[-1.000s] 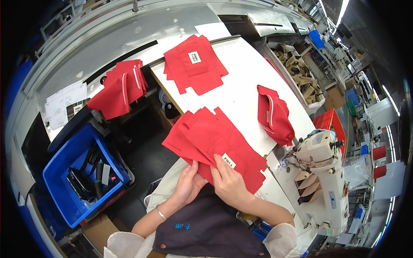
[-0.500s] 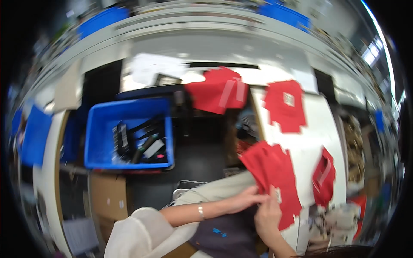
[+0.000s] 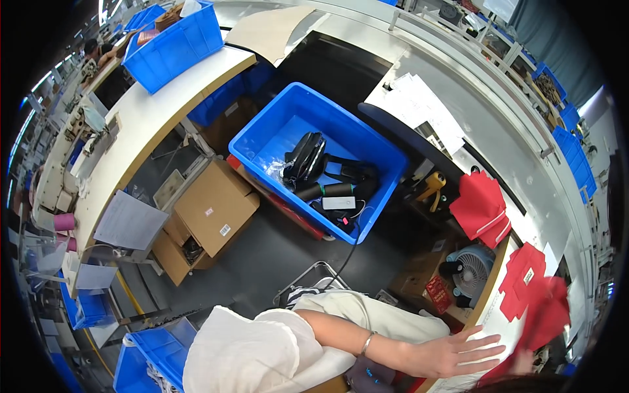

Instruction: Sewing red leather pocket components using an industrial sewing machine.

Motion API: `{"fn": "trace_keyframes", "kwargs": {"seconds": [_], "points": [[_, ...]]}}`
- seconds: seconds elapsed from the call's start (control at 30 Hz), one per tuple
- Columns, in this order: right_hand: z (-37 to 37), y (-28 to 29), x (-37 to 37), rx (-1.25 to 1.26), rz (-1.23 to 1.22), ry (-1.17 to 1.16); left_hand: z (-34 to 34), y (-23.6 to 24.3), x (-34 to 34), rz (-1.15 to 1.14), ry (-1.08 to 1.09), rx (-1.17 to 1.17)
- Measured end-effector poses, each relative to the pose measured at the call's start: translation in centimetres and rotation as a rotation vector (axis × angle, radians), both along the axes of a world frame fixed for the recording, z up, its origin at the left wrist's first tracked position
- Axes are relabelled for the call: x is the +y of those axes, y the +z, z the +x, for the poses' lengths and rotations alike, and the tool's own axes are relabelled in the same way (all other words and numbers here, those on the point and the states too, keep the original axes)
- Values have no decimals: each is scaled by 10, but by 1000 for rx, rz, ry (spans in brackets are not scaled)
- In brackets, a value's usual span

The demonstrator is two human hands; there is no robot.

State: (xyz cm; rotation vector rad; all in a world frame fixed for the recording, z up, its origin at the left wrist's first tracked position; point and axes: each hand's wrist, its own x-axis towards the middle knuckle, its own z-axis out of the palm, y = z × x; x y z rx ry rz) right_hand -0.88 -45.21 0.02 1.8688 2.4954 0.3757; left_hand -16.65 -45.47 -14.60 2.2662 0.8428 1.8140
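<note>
My left hand (image 3: 449, 354) is stretched out flat with its fingers spread, over the edge of the white table (image 3: 475, 319). Nothing is in it. My right hand (image 3: 522, 362) is a blurred patch at the lower right, and its fingers cannot be made out. Close by it, a motion-smeared piece of red fabric (image 3: 549, 314) reaches up from the table. Stacked red fabric pieces (image 3: 521, 280) with a small white label lie just beyond, and another red bundle with pale strips (image 3: 480, 208) rests farther back.
A blue bin (image 3: 262, 171) holding black pouches, thread spools and a white power bank stands ahead of me. An opened cardboard box (image 3: 219, 206) sits to its left. A small fan (image 3: 473, 272) stands below the table. Papers (image 3: 426, 111) lie at the back.
The view has swung to the left, so the red fabric now sits at the far right. My left hand has come off the fabric and spread open; my right hand is now blurred.
</note>
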Motion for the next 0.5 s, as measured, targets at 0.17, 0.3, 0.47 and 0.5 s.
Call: {"fn": "trace_keyframes", "kwargs": {"seconds": [0.17, 0.3, 0.47, 0.5], "points": [[-28, -50, -21, -93, -557, 446, 5, -21, 3, -139, 113, 328], [-25, -59, -29, -453, -333, 639, -10, -18, -7, -499, -293, 593], [-28, -56, -28, 136, -785, 33, -41, -2, 6, -529, -372, 603], [-27, -59, -24, 142, -766, 25, -42, -2, 4, -510, -376, 612]]}}
